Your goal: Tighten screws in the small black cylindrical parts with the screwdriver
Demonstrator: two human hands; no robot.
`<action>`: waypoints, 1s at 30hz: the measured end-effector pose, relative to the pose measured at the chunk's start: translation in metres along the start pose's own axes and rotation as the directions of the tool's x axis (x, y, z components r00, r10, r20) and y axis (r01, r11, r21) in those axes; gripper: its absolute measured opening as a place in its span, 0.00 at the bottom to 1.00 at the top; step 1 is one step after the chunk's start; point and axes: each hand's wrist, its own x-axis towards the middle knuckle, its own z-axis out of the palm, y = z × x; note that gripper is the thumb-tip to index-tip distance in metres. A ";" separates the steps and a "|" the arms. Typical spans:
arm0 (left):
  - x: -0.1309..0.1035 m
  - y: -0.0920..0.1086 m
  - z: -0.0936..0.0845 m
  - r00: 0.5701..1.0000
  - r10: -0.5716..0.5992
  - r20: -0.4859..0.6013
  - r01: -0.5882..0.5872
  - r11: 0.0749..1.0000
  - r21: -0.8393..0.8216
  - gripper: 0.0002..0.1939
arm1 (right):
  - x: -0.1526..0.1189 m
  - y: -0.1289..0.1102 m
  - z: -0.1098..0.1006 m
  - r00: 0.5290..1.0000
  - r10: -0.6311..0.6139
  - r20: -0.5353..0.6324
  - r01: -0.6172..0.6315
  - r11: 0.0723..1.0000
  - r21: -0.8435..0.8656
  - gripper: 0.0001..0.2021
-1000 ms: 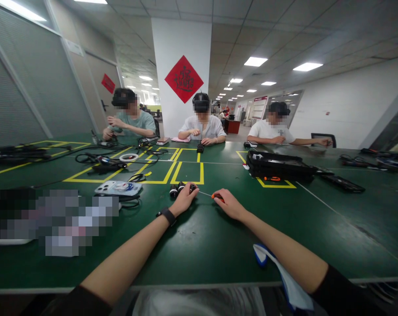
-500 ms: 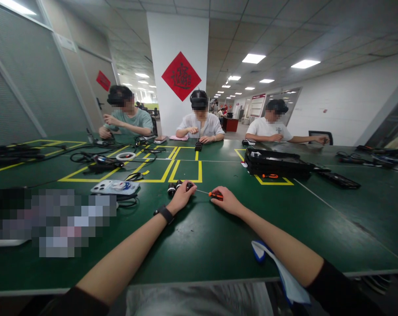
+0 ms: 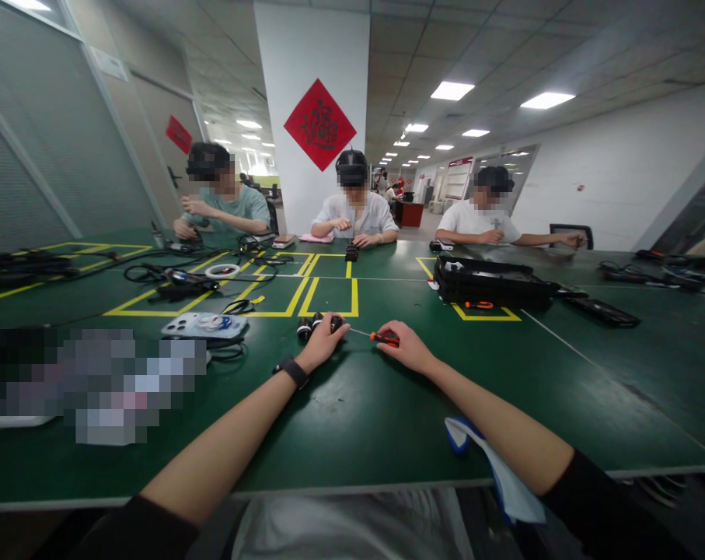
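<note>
In from the near edge of the glossy green table (image 3: 352, 435), the right hand (image 3: 409, 347) grasps an orange-and-black screwdriver (image 3: 385, 339), its slim straight shaft reaching toward the left hand (image 3: 324, 341). That hand curls around a black part (image 3: 305, 330) with rounded, cylindrical ends.

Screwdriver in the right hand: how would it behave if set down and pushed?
The screwdriver is probably stiff: its thin shaft looks straight. Likely handle-heavy, the handle being thicker than the shaft. It might roll, but the right hand partly hides the handle's shape.
</note>
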 end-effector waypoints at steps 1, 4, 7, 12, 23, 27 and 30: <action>0.000 0.000 0.000 1.000 0.000 0.000 0.000 1.000 -0.001 0.15 | 0.000 0.000 0.000 1.000 0.002 0.007 -0.002 1.000 -0.014 0.09; 0.001 -0.001 0.000 1.000 -0.005 -0.008 0.005 1.000 0.002 0.15 | 0.001 0.002 0.000 0.999 -0.004 0.039 0.005 0.999 -0.033 0.10; 0.001 -0.002 0.001 1.000 -0.002 -0.007 0.002 1.000 -0.013 0.15 | 0.000 0.004 0.000 1.000 -0.008 0.024 0.008 1.000 -0.016 0.08; 0.000 0.000 0.000 1.000 -0.002 0.006 0.002 0.999 -0.048 0.16 | 0.001 0.003 0.005 0.998 0.056 0.016 -0.057 0.998 0.026 0.11; 0.001 -0.001 0.000 1.000 0.005 0.003 -0.005 0.998 -0.065 0.16 | 0.002 0.000 0.004 1.000 0.001 0.024 0.000 0.999 -0.055 0.10; 0.001 -0.002 0.000 1.000 -0.004 -0.005 0.004 0.998 -0.069 0.17 | 0.000 -0.001 0.005 1.000 0.001 -0.012 -0.002 0.999 -0.051 0.08; 0.001 -0.002 0.000 1.000 -0.008 -0.001 0.008 0.997 -0.071 0.17 | -0.001 -0.001 0.006 1.000 -0.003 -0.015 0.002 0.998 -0.062 0.10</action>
